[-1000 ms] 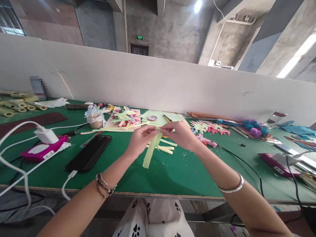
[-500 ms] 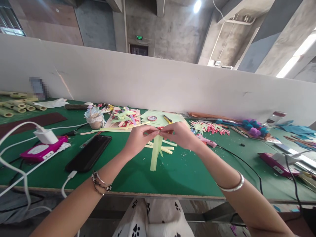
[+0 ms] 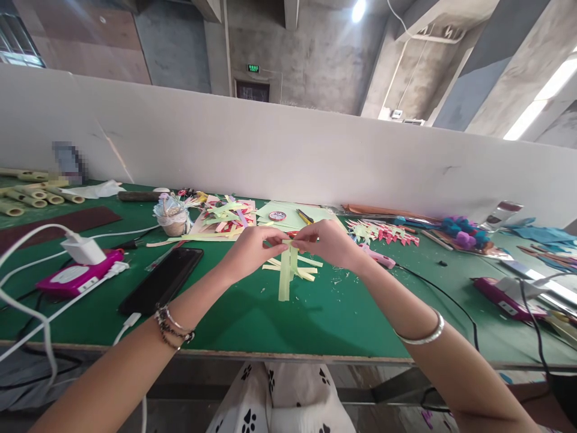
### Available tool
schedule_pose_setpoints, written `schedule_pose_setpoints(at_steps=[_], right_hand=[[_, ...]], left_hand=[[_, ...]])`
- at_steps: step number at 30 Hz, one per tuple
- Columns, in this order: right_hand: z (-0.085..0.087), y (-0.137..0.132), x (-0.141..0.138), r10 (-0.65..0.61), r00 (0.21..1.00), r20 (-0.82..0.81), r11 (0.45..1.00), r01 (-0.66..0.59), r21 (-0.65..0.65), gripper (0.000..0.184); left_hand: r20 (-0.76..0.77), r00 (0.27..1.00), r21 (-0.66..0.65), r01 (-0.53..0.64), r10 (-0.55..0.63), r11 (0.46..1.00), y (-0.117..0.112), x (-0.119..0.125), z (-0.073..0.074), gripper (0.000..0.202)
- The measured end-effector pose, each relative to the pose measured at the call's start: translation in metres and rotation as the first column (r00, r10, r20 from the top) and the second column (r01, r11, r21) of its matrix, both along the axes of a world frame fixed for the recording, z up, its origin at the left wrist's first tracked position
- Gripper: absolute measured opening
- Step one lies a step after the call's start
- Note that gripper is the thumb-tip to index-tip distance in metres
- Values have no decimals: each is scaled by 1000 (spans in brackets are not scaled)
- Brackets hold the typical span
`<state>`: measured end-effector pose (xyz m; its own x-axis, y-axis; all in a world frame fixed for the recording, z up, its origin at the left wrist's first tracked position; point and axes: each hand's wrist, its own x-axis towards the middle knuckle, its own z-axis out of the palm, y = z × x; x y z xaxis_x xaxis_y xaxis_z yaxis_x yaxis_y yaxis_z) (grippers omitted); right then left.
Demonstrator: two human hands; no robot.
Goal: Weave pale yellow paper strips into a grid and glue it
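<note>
The long, flat, light-green paper strip [image 3: 283, 282] hangs down from between the fingers of the left hand [image 3: 253, 249] and right hand [image 3: 329, 243], above the smooth green tabletop [image 3: 243, 325]. Both hands' fingers are pinched closed on its upper end, fingertips nearly meeting.

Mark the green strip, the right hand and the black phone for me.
Green strip [image 3: 283, 280]: head view, hanging lower part.
Right hand [image 3: 331, 244]: head view, back of the hand.
Black phone [image 3: 163, 281]: head view, middle of its upward face.
</note>
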<state>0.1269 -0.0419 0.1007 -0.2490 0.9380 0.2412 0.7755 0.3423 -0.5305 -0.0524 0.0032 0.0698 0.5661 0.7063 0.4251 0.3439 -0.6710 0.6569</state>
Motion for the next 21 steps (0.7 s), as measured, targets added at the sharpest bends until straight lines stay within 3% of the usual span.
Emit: schedule_pose_setpoints(at_steps=[9, 14, 21], right_hand=[[0, 2, 0, -43, 998, -54, 999, 42, -5, 17], [-1, 4, 3, -14, 998, -55, 1000, 15, 15, 14], [-1, 5, 6, 0, 993, -120, 1000, -2, -15, 18]], left_hand=[[-60, 998, 66, -15, 19, 998, 2, 5, 8, 17], [-121, 993, 26, 2, 1, 1000, 2, 6, 13, 20], [-93, 996, 57, -1, 6, 998, 0, 5, 19, 21]])
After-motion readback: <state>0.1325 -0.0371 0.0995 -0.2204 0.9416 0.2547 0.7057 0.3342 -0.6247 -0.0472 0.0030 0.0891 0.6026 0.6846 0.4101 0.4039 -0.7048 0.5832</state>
